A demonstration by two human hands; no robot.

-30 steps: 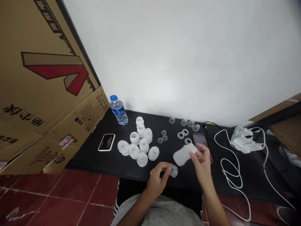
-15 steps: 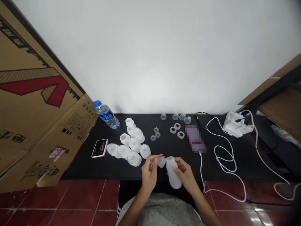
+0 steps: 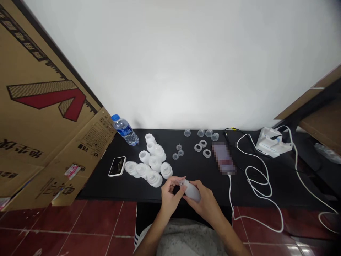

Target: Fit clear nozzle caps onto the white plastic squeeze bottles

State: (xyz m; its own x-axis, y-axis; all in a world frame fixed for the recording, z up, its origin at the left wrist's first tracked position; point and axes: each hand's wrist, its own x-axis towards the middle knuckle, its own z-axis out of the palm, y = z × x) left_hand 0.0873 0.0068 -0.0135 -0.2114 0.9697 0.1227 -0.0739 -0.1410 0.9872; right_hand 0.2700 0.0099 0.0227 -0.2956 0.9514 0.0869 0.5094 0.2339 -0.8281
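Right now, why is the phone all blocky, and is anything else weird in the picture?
In the head view, the phone is hidden by blocky squares; the floor tiles shine with glare at the lower right; the cardboard and table edges look bent; the small bottle looks fairly sharp.

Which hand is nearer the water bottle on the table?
Left. The left hand is in front of the water bottle and off to its right; the right hand, on a frosted bottle, is farther right.
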